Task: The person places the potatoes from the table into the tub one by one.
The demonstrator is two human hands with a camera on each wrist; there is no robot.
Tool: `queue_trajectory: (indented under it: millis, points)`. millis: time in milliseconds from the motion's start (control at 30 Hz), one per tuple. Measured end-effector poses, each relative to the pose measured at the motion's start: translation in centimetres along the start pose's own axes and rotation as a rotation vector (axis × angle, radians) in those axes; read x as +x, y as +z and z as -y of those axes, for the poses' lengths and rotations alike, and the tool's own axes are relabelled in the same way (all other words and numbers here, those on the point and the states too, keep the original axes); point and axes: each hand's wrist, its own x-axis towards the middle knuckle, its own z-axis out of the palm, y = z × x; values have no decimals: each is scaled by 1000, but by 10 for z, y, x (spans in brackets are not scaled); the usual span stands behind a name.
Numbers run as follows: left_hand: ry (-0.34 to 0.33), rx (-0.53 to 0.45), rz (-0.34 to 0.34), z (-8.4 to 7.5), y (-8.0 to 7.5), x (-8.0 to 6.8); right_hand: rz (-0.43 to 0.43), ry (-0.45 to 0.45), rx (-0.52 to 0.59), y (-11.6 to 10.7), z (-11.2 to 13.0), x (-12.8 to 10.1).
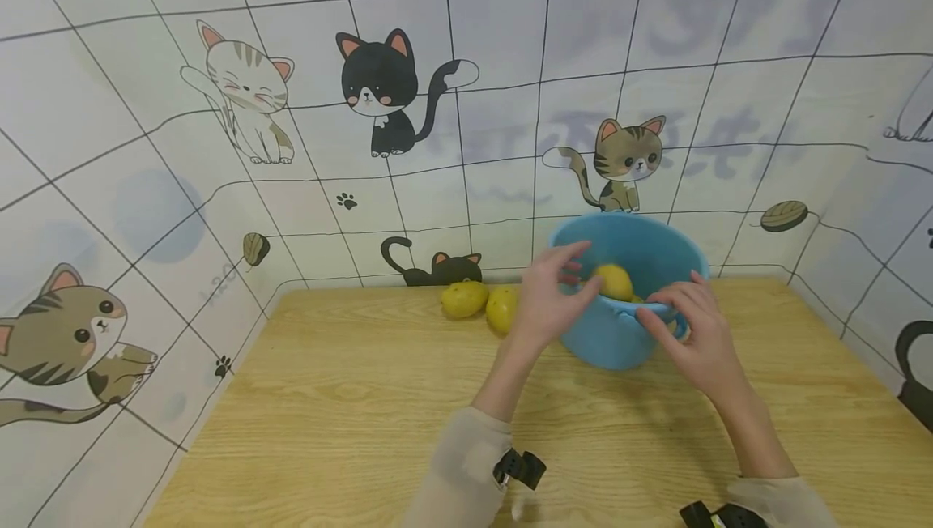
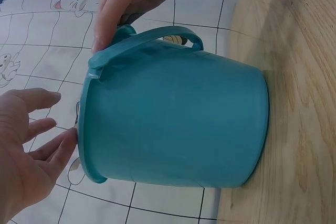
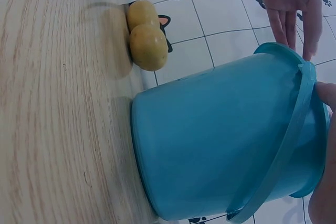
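A blue plastic bucket (image 1: 612,342) with a carrying handle (image 3: 283,150) stands upright on the table. Inside it, a yellow fruit (image 1: 615,282) shows near the front rim. My right hand (image 1: 692,338) pinches the rim at the right front, thumb outside and fingers over the edge. Over the left side of the opening is my left hand (image 1: 550,297), its fingers spread and loosely bent with nothing between them. The left wrist view shows that left hand (image 2: 31,140) with fingertips right at the rim.
Two more yellow fruits lie side by side on the wooden table (image 1: 350,382), left of the bucket by the back wall; one is the left fruit (image 1: 464,299), the other the right fruit (image 1: 501,309). Behind stands a white wall covering (image 1: 503,188) printed with cats and grid lines.
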Motion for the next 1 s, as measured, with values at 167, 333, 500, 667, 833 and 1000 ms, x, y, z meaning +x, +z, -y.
queue_trajectory:
  millis: [167,333,500,667,833,1000]
  points:
    - [33,1,-25,2,2,-1,-24,-24,9,2,-1,2]
    - [71,-51,-66,3,2,-2,-29,-24,10,2,0,2]
    - [92,-103,-116,7,1,-5,-6,-6,0,1,1,1]
    - [79,-151,-133,12,-2,-9,7,13,-6,-1,1,1]
    - [29,-147,-132,17,-8,-12,-2,2,-1,0,0,0]
    - [-21,-103,-154,28,-13,-16,-16,-14,4,1,-1,0]
